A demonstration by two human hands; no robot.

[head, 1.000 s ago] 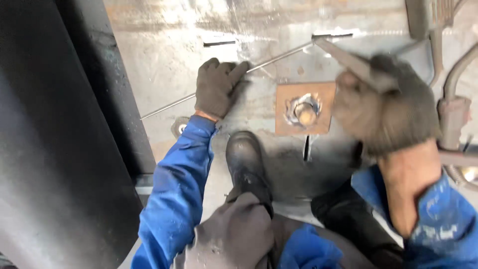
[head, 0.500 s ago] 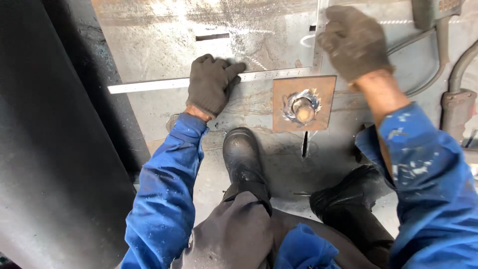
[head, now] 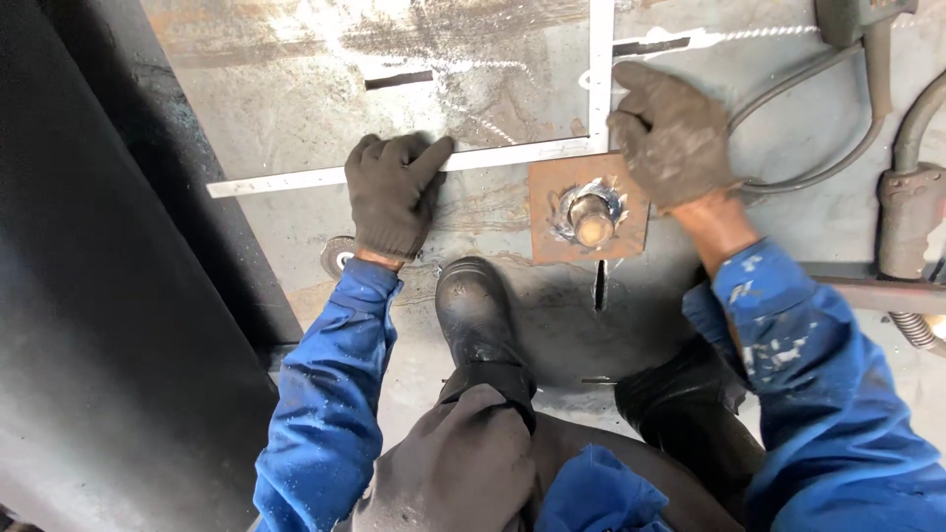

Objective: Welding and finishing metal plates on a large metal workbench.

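We see the steel square [head: 512, 153] laid flat on the steel plate [head: 296, 108]; left hand [head: 389, 197] and right hand [head: 670, 133] press it, fingers spread flat. Marking probably not begun.

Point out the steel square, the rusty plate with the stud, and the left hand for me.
steel square [head: 512, 155], head view, on its horizontal arm.
rusty plate [head: 552, 236], head view, on its lower left corner, beside the stud.
left hand [head: 389, 197], head view, on the back of the glove.
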